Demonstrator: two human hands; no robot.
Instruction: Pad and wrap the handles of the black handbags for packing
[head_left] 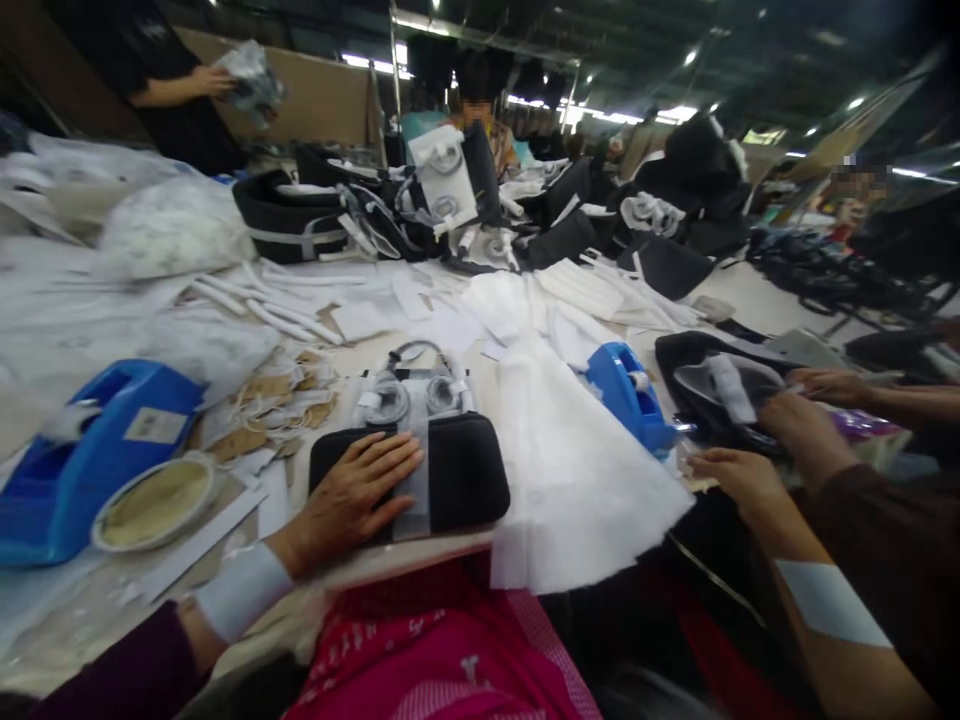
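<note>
My left hand [367,488] lies flat with fingers stretched on a black zip-style pouch [469,470], near the table's front edge. A pale strip [418,480] runs down the pouch's middle, beside my fingertips. Behind the pouch, bundled handles in clear wrap [386,400] stick up. My right hand [739,475] pinches what looks like the end of clear tape [684,458] at the front of a blue tape dispenser [628,395]. White sheet material [570,460] spreads between the pouch and the dispenser.
At left stand another blue tape dispenser [97,450] and a round shallow tub [154,505], with brown tags [259,400] nearby. Black bags [292,215] and white tubes pile up behind. A co-worker's hands [806,425] work on a black bag [712,375] close by my right hand.
</note>
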